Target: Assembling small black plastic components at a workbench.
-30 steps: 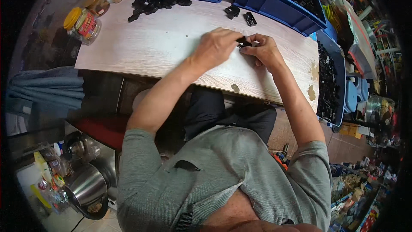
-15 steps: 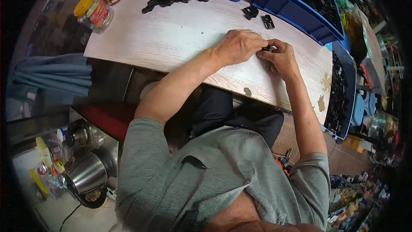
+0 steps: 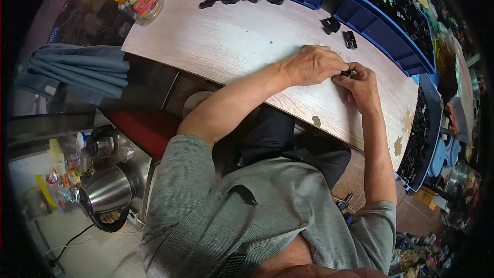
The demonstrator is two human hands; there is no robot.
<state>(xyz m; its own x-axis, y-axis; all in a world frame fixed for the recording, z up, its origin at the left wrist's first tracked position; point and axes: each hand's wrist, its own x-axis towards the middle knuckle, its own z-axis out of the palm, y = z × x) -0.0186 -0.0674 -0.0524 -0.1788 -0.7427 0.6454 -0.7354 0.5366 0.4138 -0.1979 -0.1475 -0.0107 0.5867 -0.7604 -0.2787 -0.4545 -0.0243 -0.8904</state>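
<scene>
Over the tabletop [image 3: 216,46], the right hand [image 3: 365,87] pinches a black part [image 3: 346,72] that the left hand [image 3: 315,65], its grip unclear, might push loose.

To your left you have a yellow-lidded clear jar [image 3: 146,6]; nearer you, folded grey-blue cloth [image 3: 82,69]; beyond your left elbow, a steel kettle [image 3: 109,190]; rightward, light-blue plastic stools [image 3: 439,157].

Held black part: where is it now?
Head view, right of centre: the held black part is between the left hand and right hand, over the tabletop.
</scene>
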